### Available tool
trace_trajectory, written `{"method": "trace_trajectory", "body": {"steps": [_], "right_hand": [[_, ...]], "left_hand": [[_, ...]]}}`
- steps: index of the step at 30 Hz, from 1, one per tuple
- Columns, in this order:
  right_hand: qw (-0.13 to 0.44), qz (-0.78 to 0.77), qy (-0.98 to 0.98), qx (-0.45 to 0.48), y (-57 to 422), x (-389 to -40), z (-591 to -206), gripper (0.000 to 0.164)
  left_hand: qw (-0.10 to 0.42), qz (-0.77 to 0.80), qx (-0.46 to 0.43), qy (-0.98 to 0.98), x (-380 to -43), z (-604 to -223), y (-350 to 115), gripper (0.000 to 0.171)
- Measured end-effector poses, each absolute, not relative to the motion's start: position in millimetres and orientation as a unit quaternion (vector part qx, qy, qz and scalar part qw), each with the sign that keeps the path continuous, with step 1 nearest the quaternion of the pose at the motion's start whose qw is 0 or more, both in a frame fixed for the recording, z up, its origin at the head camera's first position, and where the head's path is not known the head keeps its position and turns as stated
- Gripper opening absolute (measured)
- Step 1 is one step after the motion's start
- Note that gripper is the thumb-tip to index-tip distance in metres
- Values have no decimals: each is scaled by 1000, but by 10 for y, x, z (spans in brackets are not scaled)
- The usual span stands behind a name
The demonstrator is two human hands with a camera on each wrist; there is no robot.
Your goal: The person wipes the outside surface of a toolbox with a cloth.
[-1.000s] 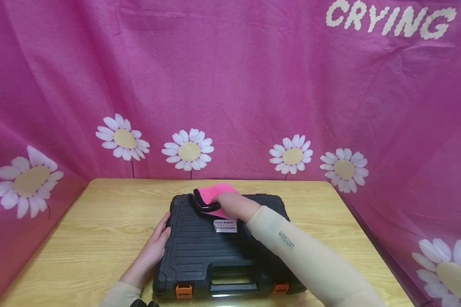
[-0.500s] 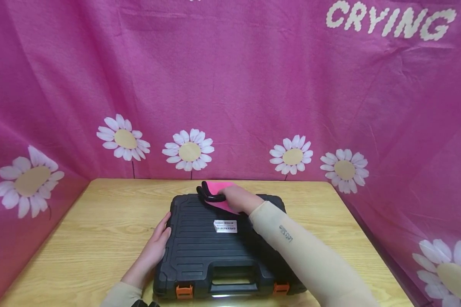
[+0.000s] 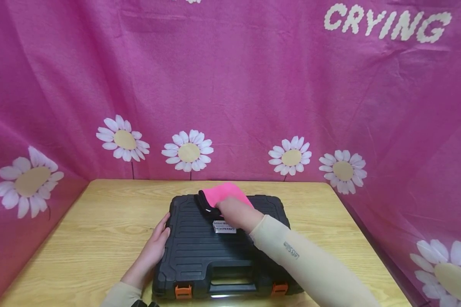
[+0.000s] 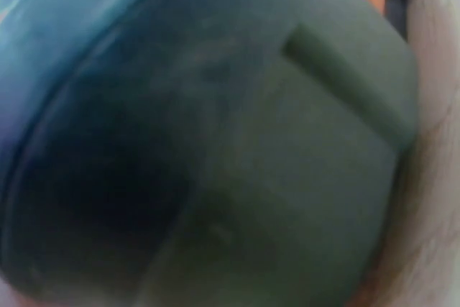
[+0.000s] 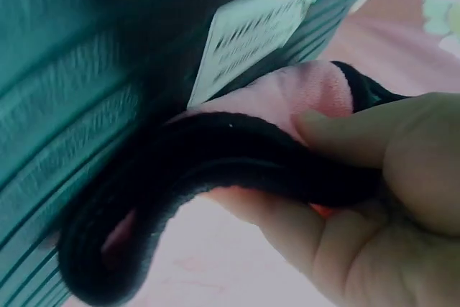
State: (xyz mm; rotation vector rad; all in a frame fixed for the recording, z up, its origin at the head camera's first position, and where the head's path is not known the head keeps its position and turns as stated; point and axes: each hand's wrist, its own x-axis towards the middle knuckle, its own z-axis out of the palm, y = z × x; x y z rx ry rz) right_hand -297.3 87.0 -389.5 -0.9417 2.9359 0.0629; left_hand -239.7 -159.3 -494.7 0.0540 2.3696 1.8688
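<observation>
A black plastic tool case (image 3: 199,256) lies flat on the table, its handle and two orange latches toward me. My right hand (image 3: 236,212) pinches a folded pink cloth (image 3: 224,192) with black edging over the upper middle of the lid. In the right wrist view the thumb and fingers clasp the folded cloth (image 5: 302,95), whose black border touches the ribbed lid. Beside it is a white printed label (image 3: 225,227), partly covered by the cloth in the head view. My left hand (image 3: 156,243) rests along the case's left side, fingers fairly straight. The left wrist view is blurred.
The wooden table (image 3: 111,221) extends around the case on both sides. A pink curtain (image 3: 234,85) printed with daisies hangs behind the table and along its sides. A small black object (image 3: 140,303) shows at the bottom edge near the left sleeve.
My right hand first moved the cloth away toward the case's far edge, then back toward me, up to the label. The left hand and the case stay in place.
</observation>
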Motion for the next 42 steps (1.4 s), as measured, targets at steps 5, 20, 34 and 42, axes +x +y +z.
{"method": "trace_trajectory", "body": {"steps": [5,20,34,42], "right_hand": [[31,35,946,-320,909,-2719,-3915,3],[82,108,921,-364,998,-1942,-3827,42],[117,53,918,-374,1287,-1649,-3790,38],[147,-43,920,-361,1393,-1748,-3794,39]], "left_hand": [[58,621,20,781,-2400,-4958,-1580,56],[50,611,41,789,-2403,-4936,-1621,56],[63,631,46,772,-2410,-4959,-1603,56],[62,636,54,767,-2417,-4970,-1623,56]]}}
